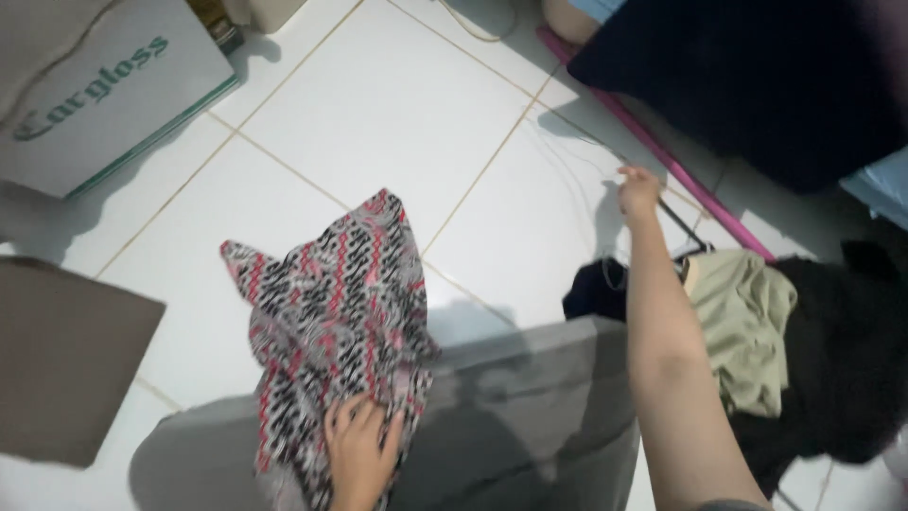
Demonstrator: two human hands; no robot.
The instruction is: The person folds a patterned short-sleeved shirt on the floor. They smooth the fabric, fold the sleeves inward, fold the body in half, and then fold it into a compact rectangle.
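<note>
Left hand [359, 449]: fingers [352, 416] closed on the patterned cloth [326, 312], pinching its lower end. Cloth is red, black and white, bunched, and stands up from the grip over the grey fabric [530, 407] that covers the person's lap. Its top corners flop out over the white tiled floor [378, 104].

Right hand [638, 194]: arm stretched well out, fingers curled together at a thin dark hanger wire [683, 227] near the pink bar [653, 142]. Cannot tell whether they actually clamp the wire; too small and blurred.

Just beside the right forearm: pale green garment [747, 326], lying on a black heap of clothes [842, 360]. Small dark navy piece [594, 291] on the floor, touching the forearm's other side.

Above the pink bar: large dark fabric mass [757, 76], light blue edge behind it.

Far left: white cardboard box with green trim [104, 95] on the floor, and a flat brown panel [66, 360] below it, well apart from both hands.
</note>
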